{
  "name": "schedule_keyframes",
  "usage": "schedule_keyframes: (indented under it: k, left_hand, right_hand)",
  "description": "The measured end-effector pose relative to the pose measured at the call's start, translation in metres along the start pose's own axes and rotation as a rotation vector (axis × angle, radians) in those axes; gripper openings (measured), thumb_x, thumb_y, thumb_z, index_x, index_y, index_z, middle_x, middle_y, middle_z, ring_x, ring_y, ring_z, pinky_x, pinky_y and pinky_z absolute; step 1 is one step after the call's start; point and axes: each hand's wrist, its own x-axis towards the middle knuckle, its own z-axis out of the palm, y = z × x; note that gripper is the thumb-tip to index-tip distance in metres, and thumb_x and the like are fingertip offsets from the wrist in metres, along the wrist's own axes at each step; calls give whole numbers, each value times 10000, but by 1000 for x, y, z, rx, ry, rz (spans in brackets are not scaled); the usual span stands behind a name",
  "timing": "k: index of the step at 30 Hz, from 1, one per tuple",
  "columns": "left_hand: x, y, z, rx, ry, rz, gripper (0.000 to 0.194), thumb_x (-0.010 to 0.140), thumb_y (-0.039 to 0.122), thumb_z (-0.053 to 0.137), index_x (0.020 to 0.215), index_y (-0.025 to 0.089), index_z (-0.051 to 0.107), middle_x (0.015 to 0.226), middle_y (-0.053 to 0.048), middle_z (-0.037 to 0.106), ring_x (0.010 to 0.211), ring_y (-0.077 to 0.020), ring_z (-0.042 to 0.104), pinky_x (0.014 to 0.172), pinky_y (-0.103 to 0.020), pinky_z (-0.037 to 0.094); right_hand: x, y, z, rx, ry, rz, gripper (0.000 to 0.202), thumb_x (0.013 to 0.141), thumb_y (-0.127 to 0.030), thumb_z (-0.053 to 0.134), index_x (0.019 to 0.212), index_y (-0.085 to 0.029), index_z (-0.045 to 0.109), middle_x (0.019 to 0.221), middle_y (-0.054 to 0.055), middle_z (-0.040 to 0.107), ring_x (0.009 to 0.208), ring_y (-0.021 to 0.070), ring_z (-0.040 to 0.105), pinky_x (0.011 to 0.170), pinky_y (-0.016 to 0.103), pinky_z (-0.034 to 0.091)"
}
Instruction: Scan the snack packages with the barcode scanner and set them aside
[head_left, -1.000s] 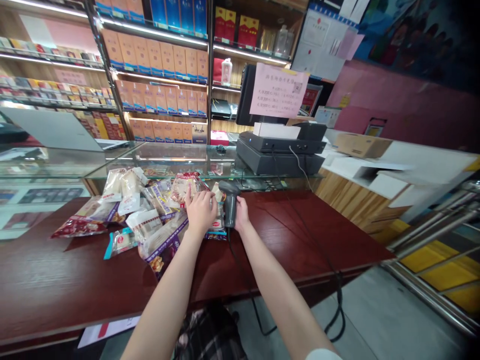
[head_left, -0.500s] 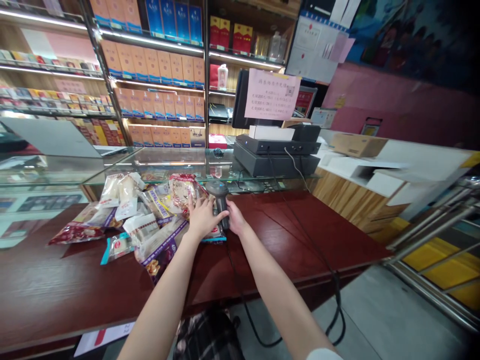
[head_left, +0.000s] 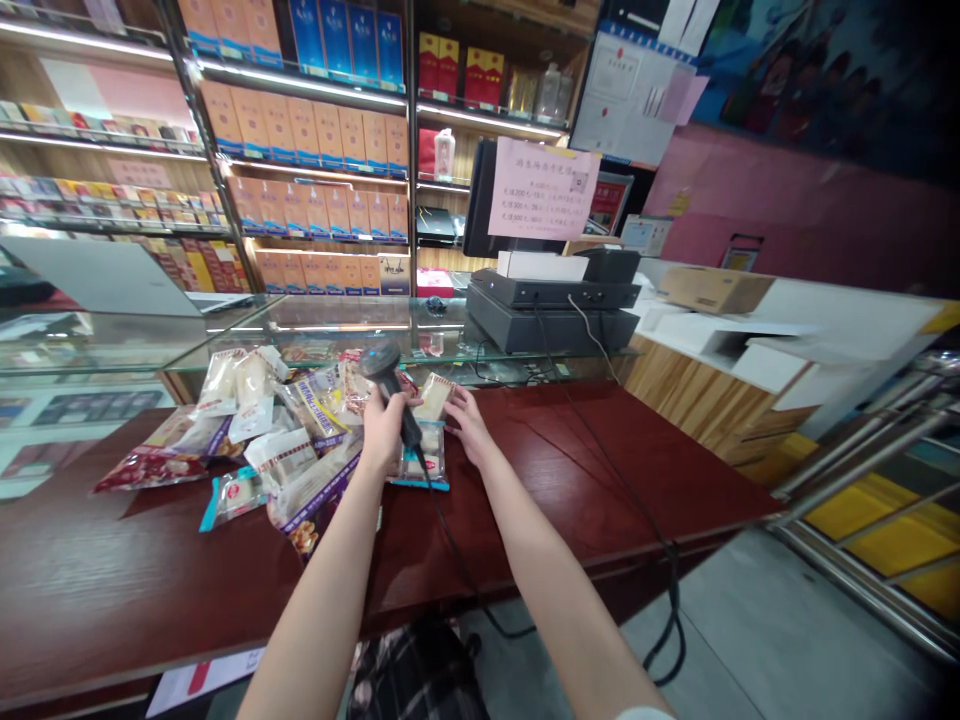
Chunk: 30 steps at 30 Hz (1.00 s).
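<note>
A dark handheld barcode scanner point(head_left: 397, 395) is gripped in my left hand point(head_left: 382, 430), its head tilted up and leftward and its cord trailing down over the table edge. My right hand point(head_left: 469, 425) has its fingers closed on the right edge of a small packaged snack point(head_left: 433, 397) in a clear wrapper with a striped end. Just below lies a blue-edged packet point(head_left: 421, 460), partly covered by the scanner and cord. To the left spreads a pile of bagged food, among it a purple-banded bag point(head_left: 315, 505), a red bag point(head_left: 154, 462) and a small blue-ended packet point(head_left: 234, 497).
Everything lies on a dark red wooden table point(head_left: 570, 450). Behind it stand a glass counter point(head_left: 337, 315) and a black cash drawer point(head_left: 551, 325) under a monitor bearing a pink notice point(head_left: 544, 188). A looped cable point(head_left: 675, 610) hangs at the front edge.
The scanner has passed into my left hand and moved left. My right hand has let go of it and now holds the small packaged snack.
</note>
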Motion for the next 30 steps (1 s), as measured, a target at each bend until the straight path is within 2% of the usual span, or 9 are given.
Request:
schedule_keyframes:
  k: [2, 5, 8, 10, 13, 17, 23, 26, 30]
  left_hand:
    - [0, 6, -3, -265, 37, -106, 263, 796, 398, 525, 945, 181, 538, 793, -26, 686, 564, -142, 612, 612, -301, 526]
    - [0, 14, -5, -585, 78, -154, 275, 769, 414, 585, 923, 196, 513, 831, -5, 676, 479, -91, 543, 517, -250, 479]
    - [0, 15, -6, -847, -60, -293, 264, 750, 391, 616, 875, 169, 546, 801, -12, 664, 461, -71, 510, 524, -239, 483]
    - [0, 14, -6, -942, -158, -368, 239, 758, 366, 620, 850, 150, 574, 783, -16, 657, 442, -51, 472, 552, -235, 499]
    - [-1, 11, -6, -989, -263, -413, 227, 783, 352, 619, 857, 139, 595, 786, -20, 656, 424, -43, 440, 539, -232, 502]
    - [-3, 11, -5, -1011, -391, -451, 256, 813, 383, 618, 884, 137, 600, 754, -11, 633, 402, -41, 409, 485, -220, 484]
    - [-6, 11, -1, -1031, -417, -562, 251, 853, 397, 584, 864, 146, 581, 719, -4, 598, 412, -50, 421, 421, -194, 439]
    - [-6, 10, 1, -1037, -422, -579, 262, 879, 404, 554, 879, 144, 583, 693, -1, 585, 398, -47, 411, 402, -183, 417]
    - [-8, 10, 3, -1042, -486, -583, 312, 897, 441, 534, 918, 136, 597, 628, 13, 550, 376, -53, 401, 379, -184, 396]
  right_hand:
    - [3, 7, 1, -22, 22, -28, 667, 619, -290, 787, 1234, -361, 540, 1319, 13, 562, 1104, 204, 587, 876, 334, 496]
    - [7, 16, 2, -32, 39, -67, 797, 586, -222, 802, 1313, -296, 486, 1243, 53, 612, 1092, 207, 602, 934, 337, 490]
    - [11, 20, -1, -34, 89, -11, 864, 604, -145, 765, 1379, -234, 395, 1054, 50, 688, 1008, 206, 648, 928, 353, 509]
    - [14, 22, -4, -9, 141, 41, 868, 604, -97, 747, 1380, -208, 374, 963, 35, 706, 918, 199, 675, 895, 357, 532]
    - [18, 23, -7, 64, 160, 86, 804, 586, -62, 750, 1316, -189, 438, 917, 28, 711, 823, 191, 689, 822, 346, 564]
    - [22, 21, -10, 180, 230, 72, 783, 551, -12, 747, 1267, -186, 484, 971, 40, 705, 821, 164, 691, 774, 292, 575]
    - [29, 12, -22, 309, 231, -28, 793, 548, 0, 724, 1281, -188, 487, 972, 36, 711, 813, 157, 688, 752, 296, 572]
    - [33, 10, -27, 327, 256, -146, 753, 542, 5, 714, 1232, -227, 524, 1068, 33, 704, 916, 157, 679, 816, 314, 558]
    - [34, 9, -30, 361, 301, -236, 694, 561, -27, 705, 1195, -251, 534, 1192, 45, 663, 996, 148, 657, 878, 324, 537]
